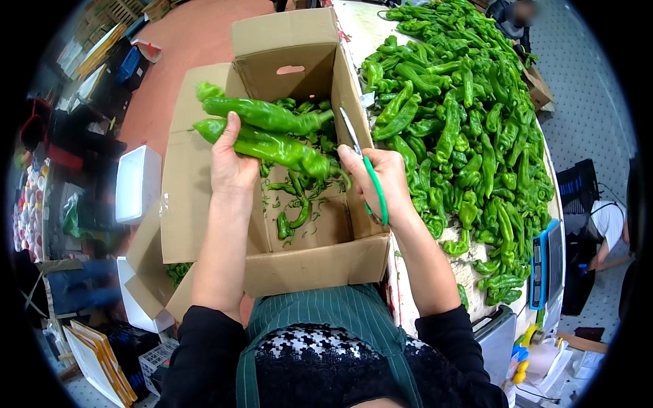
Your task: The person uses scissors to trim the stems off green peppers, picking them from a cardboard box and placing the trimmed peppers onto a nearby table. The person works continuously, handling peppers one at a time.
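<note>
My left hand (232, 160) grips a few long green peppers (275, 145) over an open cardboard box (316, 265). Their stem ends point right, towards my other hand. In my right hand (380, 178) is a pair of scissors (377, 191) with green handles. Its metal blades point up and away from me, just right of the pepper stems. Down in the box lie several small peppers (301, 211) and bits of green trimmings. The peppers I hold hide part of the box's inside.
A large heap of green peppers (459, 127) covers the white table (362, 20) on my right. A blue-edged scale (538, 273) sits at its far edge. White foam boxes (137, 183) and another cardboard box (148, 265) stand left. People (609, 224) are at the right.
</note>
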{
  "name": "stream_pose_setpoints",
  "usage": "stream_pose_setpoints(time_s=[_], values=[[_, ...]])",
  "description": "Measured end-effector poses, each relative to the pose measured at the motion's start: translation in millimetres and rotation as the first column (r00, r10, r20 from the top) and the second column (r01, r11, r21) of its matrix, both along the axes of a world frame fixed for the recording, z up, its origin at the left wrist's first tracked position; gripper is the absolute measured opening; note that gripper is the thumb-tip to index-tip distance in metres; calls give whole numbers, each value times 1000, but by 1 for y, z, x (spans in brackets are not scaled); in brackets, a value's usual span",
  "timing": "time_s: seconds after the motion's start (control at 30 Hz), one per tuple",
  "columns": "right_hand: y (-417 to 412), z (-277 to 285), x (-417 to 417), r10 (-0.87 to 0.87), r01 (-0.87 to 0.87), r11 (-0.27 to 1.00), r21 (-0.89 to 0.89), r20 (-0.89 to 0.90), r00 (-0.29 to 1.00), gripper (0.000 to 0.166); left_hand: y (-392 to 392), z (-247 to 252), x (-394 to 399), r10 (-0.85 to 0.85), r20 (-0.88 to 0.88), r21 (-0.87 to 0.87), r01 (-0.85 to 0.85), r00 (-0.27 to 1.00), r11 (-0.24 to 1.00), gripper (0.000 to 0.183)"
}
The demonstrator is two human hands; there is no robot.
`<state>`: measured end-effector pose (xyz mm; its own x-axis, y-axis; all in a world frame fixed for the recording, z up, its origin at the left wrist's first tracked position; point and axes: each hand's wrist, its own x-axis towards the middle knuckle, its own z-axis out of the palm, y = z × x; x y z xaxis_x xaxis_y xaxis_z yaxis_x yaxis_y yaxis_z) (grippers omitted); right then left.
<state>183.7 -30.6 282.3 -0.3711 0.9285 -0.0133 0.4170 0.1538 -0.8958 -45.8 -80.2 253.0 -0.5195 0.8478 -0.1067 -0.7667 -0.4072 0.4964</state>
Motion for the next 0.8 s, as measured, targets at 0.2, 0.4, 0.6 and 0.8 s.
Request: stream_pose_setpoints(time_s=[0.2,0.4,0.6,0.8], values=[[-22,11,16,77,-93,992,87,173,982,45,9,3,-26,229,98,46,-234,968,971,39],[-31,19,-12,71,-110,983,146,247,966,43,9,3,-23,238,153,11,-242,959,970,40],[-28,3,-24,-13,-3,974,225,71,997,51,-1,0,-8,146,174,78,-161,974,984,40],[-47,-2,-13,1,-127,935,-332,-354,935,44,-10,-12,-38,-207,-38,462,201,977,864,41]])
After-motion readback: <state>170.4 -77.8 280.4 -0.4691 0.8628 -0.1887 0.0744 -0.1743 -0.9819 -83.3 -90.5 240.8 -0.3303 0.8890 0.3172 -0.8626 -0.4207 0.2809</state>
